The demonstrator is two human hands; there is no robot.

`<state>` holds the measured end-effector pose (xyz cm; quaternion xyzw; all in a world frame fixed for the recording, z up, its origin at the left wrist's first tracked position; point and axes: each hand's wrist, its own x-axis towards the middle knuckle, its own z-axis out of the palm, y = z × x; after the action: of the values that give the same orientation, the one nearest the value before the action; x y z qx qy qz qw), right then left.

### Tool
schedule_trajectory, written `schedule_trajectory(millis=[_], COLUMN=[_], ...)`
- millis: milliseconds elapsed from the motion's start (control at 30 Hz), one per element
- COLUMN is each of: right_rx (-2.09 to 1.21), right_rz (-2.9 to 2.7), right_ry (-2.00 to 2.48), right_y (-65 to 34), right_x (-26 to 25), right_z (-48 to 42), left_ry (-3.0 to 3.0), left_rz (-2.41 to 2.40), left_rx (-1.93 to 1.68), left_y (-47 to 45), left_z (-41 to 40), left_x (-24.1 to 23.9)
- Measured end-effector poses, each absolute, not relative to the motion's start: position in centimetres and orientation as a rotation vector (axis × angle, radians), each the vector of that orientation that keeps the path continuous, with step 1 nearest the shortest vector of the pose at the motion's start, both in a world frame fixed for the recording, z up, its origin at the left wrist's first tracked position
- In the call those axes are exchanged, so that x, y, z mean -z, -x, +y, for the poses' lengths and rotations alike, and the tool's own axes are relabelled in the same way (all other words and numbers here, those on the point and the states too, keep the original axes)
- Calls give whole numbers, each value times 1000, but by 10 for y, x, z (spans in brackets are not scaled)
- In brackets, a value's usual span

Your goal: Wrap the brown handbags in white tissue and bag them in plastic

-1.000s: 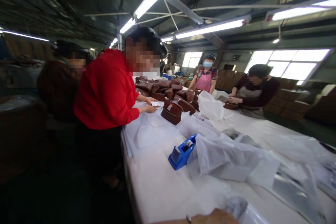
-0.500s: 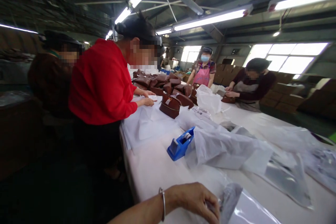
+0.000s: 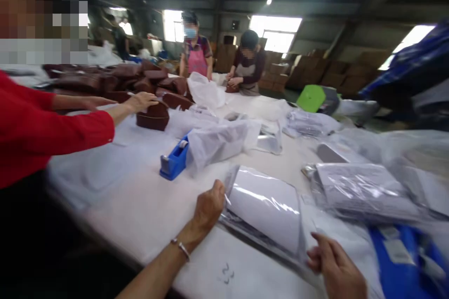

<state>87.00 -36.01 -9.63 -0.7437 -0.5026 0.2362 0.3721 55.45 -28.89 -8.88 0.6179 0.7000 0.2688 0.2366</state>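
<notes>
A clear plastic bag (image 3: 263, 205) with a flat white sheet showing inside lies on the table in front of me. My left hand (image 3: 209, 205), with a bracelet on its wrist, is closed on the bag's left edge. By the bag's lower right corner is my right hand (image 3: 336, 261), its index finger pointing forward and the other fingers curled. What those curled fingers hold, if anything, is hidden. Beyond my left hand stands a blue tape dispenser (image 3: 174, 159), with a white translucent bag (image 3: 219, 142) against it.
More bagged packages (image 3: 365, 189) lie to the right, above a blue object (image 3: 396, 257). On the left a co-worker's red sleeve (image 3: 77, 126) reaches toward piled brown leather pouches (image 3: 122, 74). Two more people stand across the white table (image 3: 140, 224). A green chair back (image 3: 311, 98) shows behind.
My view has swung right. My left hand now grips the bag's left edge, and my right hand has come into view. The co-worker in red now has a hand on a brown pouch.
</notes>
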Motion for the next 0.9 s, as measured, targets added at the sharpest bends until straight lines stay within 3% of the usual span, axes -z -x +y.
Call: schedule_trajectory(millis=[267,467,567,667,767,900], right_rx=[-898,-992,-1006,-1039,-1073,-1065], right_rz=[-937,-906,-897,-885,-871,-872], right_ry=[1796,1666,1647,1621,1596,1555], right_y=[-849,-849,-850,-851,-852,-861], right_x=[102,96,93,94,96,82], right_z=[-339,-341,-340,-337,-333,-343], left_ry=[-1891,-1997,-2405,-2745,-2612,-2400], left_rz=[2072,2142,1875,1427,1420,1449], left_rx=[-507,-727,-1018,-870,-679,-744], left_y=[-563,-550,-562,-590,-612,-615], left_z=[-268,-278,-286,-289,-285,-273], left_x=[104,82,62,46,42,47])
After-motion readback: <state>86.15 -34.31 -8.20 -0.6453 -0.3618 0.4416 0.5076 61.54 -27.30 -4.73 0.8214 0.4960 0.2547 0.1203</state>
